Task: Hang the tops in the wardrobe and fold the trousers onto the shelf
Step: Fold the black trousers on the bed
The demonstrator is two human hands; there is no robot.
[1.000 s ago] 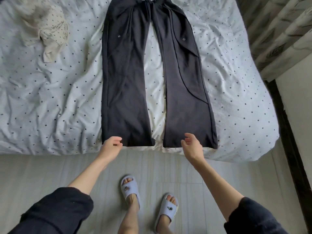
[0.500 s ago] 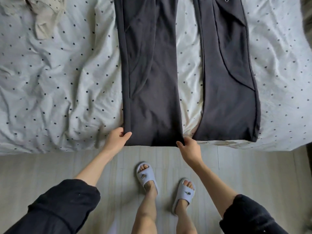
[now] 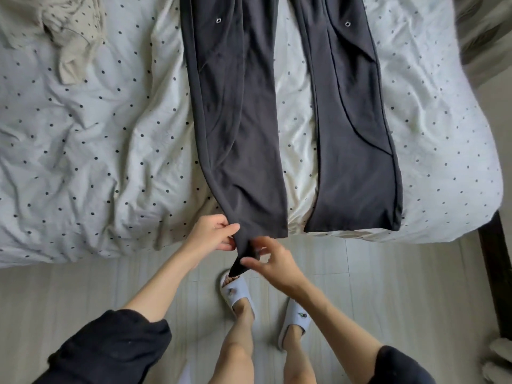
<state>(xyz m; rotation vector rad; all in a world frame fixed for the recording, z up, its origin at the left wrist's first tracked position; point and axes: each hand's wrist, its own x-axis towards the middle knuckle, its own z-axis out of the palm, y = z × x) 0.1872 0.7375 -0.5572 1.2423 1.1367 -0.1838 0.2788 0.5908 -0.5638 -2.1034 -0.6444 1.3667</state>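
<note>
Both hands (image 3: 212, 234) (image 3: 273, 261) pinch one trouser hem (image 3: 243, 256) — off bed (image 3: 83, 162).

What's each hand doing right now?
Left hand: pinching the trouser leg hem.
Right hand: fingers at the same hem; grip cannot be told.

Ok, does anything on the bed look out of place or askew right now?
The crumpled beige top lies bunched at the bed's far left corner, not hung. On the dark trousers, the left leg's hem corner is pulled off the bed edge, pinched by the left hand and the right hand.
</note>
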